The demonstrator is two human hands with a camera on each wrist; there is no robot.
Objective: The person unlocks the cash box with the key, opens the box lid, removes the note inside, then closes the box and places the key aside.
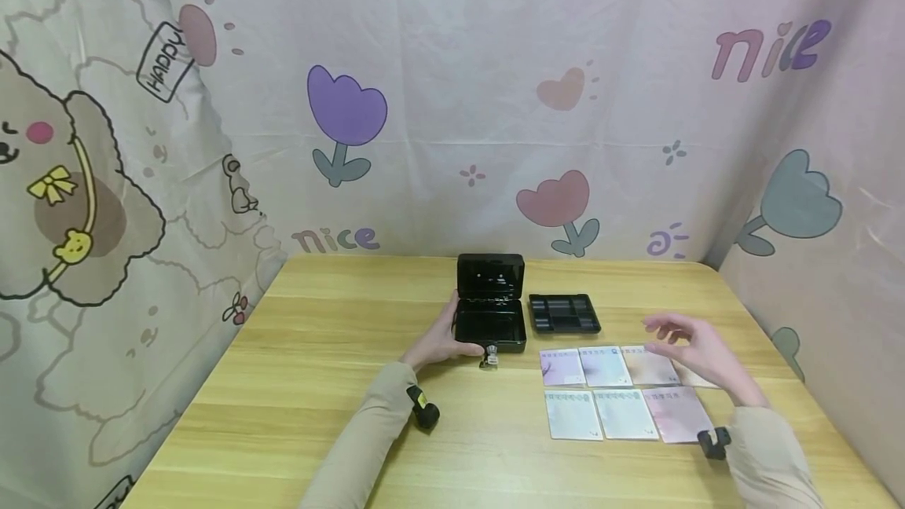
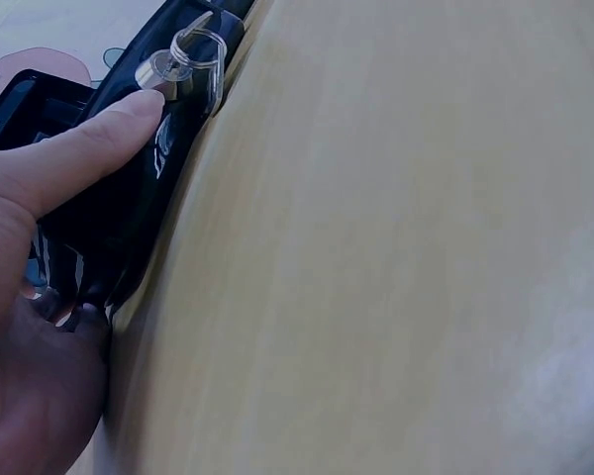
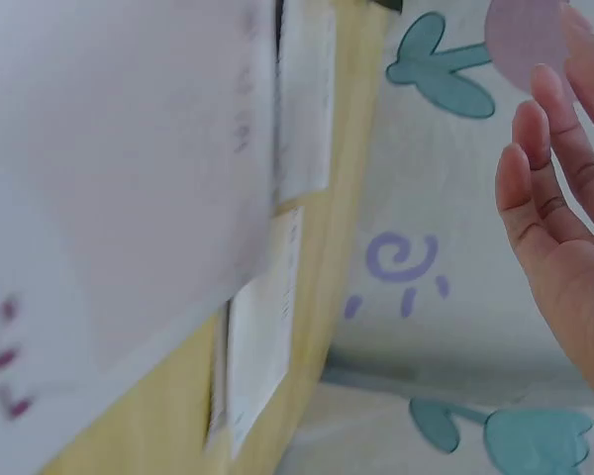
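A black metal cash box [image 1: 506,347] stands on the table with its lid [image 1: 490,277] raised. My left hand [image 1: 440,342] grips the box at its left side, thumb along the front beside the lock. A key on a ring [image 2: 200,49] hangs from that lock. My right hand [image 1: 700,346], fingers loosely bent and holding nothing, hovers over the upper row of pastel notepads. Beneath it are a beige notepad [image 1: 646,368] and another pale notepad [image 1: 696,377], which the hand partly hides. A pink notepad [image 1: 679,415] lies below, in the lower row.
A black compartment tray [image 1: 566,331] lies right of the box. Lilac [image 1: 562,368] and blue [image 1: 606,368] notepads fill the upper row's left side; two pale green notepads [image 1: 574,416] lie below. Patterned cloth [image 1: 424,203] hangs behind the wooden table [image 1: 318,320].
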